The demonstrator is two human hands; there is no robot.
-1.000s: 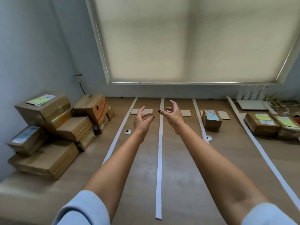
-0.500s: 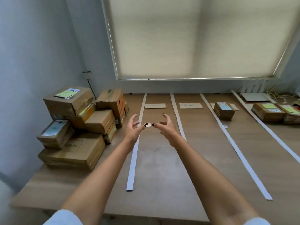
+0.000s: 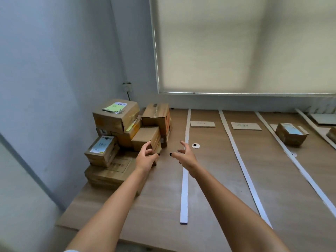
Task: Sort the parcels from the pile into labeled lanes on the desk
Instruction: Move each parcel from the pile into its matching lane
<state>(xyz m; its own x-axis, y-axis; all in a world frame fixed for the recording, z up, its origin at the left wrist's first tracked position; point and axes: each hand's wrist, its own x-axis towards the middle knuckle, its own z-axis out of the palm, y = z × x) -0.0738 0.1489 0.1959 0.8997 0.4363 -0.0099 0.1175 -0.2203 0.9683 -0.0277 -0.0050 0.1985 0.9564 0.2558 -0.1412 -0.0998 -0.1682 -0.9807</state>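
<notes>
A pile of brown cardboard parcels [image 3: 127,135] is stacked in the desk's left corner against the wall. My left hand [image 3: 146,158] is open, fingers spread, right in front of a plain mid-height parcel [image 3: 145,138] of the pile, thumb near its front face. My right hand [image 3: 185,156] is open too, hovering over the desk just right of the pile. White tape strips [image 3: 184,179] divide the desk into lanes, with cardboard label cards [image 3: 202,124] at the far end. One small parcel [image 3: 290,134] stands in a lane on the right.
A second label card [image 3: 245,126] lies in the lane beyond. A round cable hole [image 3: 195,146] sits near the first strip. The wall [image 3: 54,88] closes the left side, and a window blind [image 3: 245,44] hangs behind. The desk's front edge [image 3: 127,239] is close below my arms.
My view has swung left toward the pile. Both hands moved left from the middle lanes; the left hand has arrived at the pile's front parcel.
</notes>
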